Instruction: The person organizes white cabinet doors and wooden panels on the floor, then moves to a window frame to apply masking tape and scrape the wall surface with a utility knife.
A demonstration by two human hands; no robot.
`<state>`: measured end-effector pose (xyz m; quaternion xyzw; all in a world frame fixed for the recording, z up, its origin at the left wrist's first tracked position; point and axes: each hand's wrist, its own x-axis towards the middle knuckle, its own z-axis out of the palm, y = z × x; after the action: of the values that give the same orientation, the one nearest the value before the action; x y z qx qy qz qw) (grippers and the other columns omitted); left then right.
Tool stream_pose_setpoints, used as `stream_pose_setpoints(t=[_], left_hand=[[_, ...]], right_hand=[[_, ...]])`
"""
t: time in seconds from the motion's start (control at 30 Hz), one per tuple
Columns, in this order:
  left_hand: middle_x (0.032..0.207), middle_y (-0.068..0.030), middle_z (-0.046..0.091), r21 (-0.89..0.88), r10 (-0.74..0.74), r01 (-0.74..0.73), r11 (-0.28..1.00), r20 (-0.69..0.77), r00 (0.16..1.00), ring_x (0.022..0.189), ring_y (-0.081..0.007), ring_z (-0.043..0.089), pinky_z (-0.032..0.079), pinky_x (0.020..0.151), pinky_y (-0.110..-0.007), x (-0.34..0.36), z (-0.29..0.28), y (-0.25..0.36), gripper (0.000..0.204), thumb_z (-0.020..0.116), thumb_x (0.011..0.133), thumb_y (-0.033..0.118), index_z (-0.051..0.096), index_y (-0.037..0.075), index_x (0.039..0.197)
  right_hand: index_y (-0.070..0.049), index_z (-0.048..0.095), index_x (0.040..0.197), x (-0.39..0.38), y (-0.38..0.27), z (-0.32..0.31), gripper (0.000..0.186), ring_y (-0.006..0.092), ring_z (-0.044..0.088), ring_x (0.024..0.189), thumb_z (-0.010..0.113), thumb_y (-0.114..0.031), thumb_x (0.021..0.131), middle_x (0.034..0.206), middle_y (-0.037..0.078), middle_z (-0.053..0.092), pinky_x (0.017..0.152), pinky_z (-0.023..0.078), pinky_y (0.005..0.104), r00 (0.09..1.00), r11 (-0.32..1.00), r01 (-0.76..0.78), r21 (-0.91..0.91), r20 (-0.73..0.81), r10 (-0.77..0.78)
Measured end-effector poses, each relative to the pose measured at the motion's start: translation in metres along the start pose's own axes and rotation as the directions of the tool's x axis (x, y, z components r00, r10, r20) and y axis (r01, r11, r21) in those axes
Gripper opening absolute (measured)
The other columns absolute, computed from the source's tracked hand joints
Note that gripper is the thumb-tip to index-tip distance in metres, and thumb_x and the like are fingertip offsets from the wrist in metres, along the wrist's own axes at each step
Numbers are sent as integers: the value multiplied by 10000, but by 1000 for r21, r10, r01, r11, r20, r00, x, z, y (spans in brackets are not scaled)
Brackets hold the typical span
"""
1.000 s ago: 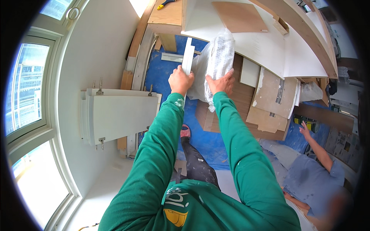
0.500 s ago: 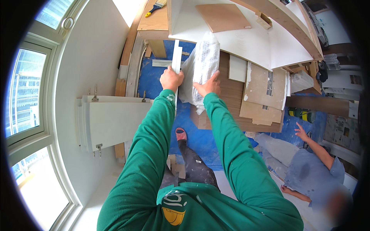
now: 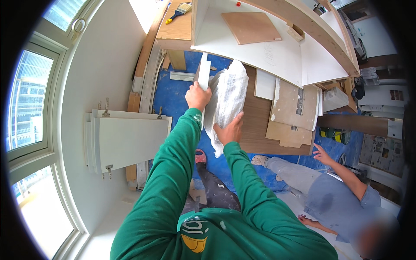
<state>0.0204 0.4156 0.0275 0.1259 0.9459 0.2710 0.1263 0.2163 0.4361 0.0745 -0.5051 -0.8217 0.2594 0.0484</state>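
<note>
My left hand (image 3: pixel 198 96) is closed round the edge of a white panel (image 3: pixel 205 68), which stands upright on its edge. Just to its right leans a bulky flat package (image 3: pixel 232 89) in translucent bubble wrap. My right hand (image 3: pixel 229 129) grips the package's near part, with the thumb on its left side and the fingers toward its right. What is inside the wrap is hidden. Beside the package lies a brown wood-grain panel (image 3: pixel 255 123), with cardboard sheets (image 3: pixel 290 108) on top.
White cabinet doors with hinges (image 3: pixel 130 141) lean by the left wall. A white-lined cabinet carcass (image 3: pixel 260 54) lies ahead, with a brown board (image 3: pixel 251 27) on it. A paintbrush (image 3: pixel 178 13) rests at the far left. A co-worker (image 3: pixel 333 195) stands at right. Blue sheeting (image 3: pixel 169 93) covers the floor.
The wrapped package and my right hand have come nearer to me. My left hand has shifted slightly right and nearer with the white panel. The co-worker's foot now shows beside the brown panel.
</note>
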Motion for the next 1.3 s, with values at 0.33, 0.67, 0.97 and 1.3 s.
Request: stream_pose_setpoints(t=[0.33, 0.67, 0.97, 1.3], left_hand=[[1066, -238, 690, -14, 33, -34, 999, -8, 999, 989, -444, 704, 575, 857, -508, -16, 23, 30, 696, 751, 831, 591, 614, -20, 1134], [1061, -230, 675, -7, 37, -38, 999, -75, 996, 957, -430, 705, 572, 816, -517, -20, 16, 28, 745, 681, 872, 648, 583, -2, 1221], [1133, -238, 669, -173, -54, 43, 984, -61, 997, 1020, -425, 676, 562, 850, -535, -24, 21, 37, 591, 500, 1027, 575, 599, 35, 1245], [1403, -264, 545, -297, -143, 208, 932, 227, 963, 1328, -477, 488, 386, 1096, -637, -5, 20, 26, 742, 475, 1009, 632, 483, 68, 1491]], right_hand=[[14, 79, 1608, 26, 0, -2, 1273, 487, 597, 1140, 853, -417, 693, 1336, 315, 490, 951, 533, 519, 999, 998, 30, 51, -21, -29], [19, 74, 1614, 24, -3, -3, 1255, 482, 528, 1275, 846, -417, 726, 1419, 326, 449, 1065, 477, 510, 999, 999, 6, 39, 32, -7], [66, 33, 1603, 24, -5, -2, 1304, 491, 485, 1340, 816, -549, 762, 1469, 356, 406, 1087, 457, 515, 998, 1000, 24, -16, 58, -23], [3, 27, 1629, 38, 1, 7, 1293, 482, 457, 1376, 813, -556, 767, 1505, 346, 387, 1106, 441, 512, 998, 998, 54, -28, 38, -53]])
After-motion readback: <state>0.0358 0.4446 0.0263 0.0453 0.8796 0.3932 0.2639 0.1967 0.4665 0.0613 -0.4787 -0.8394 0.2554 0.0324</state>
